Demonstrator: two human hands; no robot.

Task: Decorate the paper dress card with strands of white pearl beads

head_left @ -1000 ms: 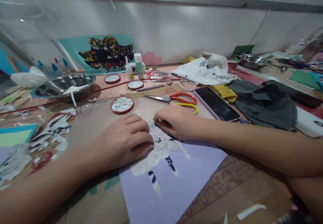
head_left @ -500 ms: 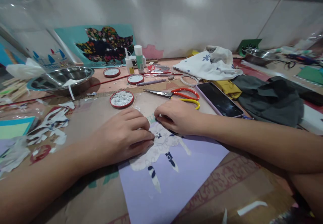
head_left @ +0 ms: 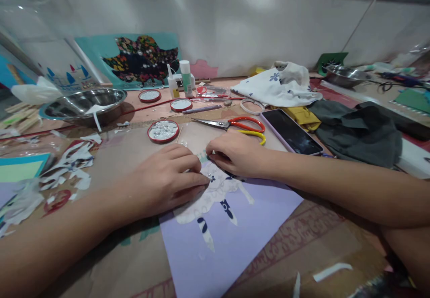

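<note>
A lilac paper sheet (head_left: 242, 235) lies on the cardboard, bearing a white fabric cutout (head_left: 191, 210) with dark blue flowers, scalloped edges and narrow strips pointing down. On it, small shiny beads (head_left: 210, 177) show beside the fingertips of my left hand (head_left: 168, 177). Those fingers are closed and rest on the cutout; anything between them is hidden. My right hand (head_left: 235, 154) is curled at the sheet's upper edge, thumb and fingers drawn together; I cannot make out what they hold. Just beyond it lie scissors (head_left: 247, 122) with one red and one yellow handle.
Beyond my left hand stands a red-rimmed lid of beads (head_left: 163, 131). A steel bowl (head_left: 83, 105), fabric scraps (head_left: 69, 161), a glue bottle (head_left: 173, 85) and a glue stick (head_left: 185, 78) lie farther out. A phone (head_left: 290, 131) and dark cloth (head_left: 359, 132) are at right.
My left hand's fingertips have shifted slightly right, closer to the beads. My right hand stays almost where it was. The view has moved a little.
</note>
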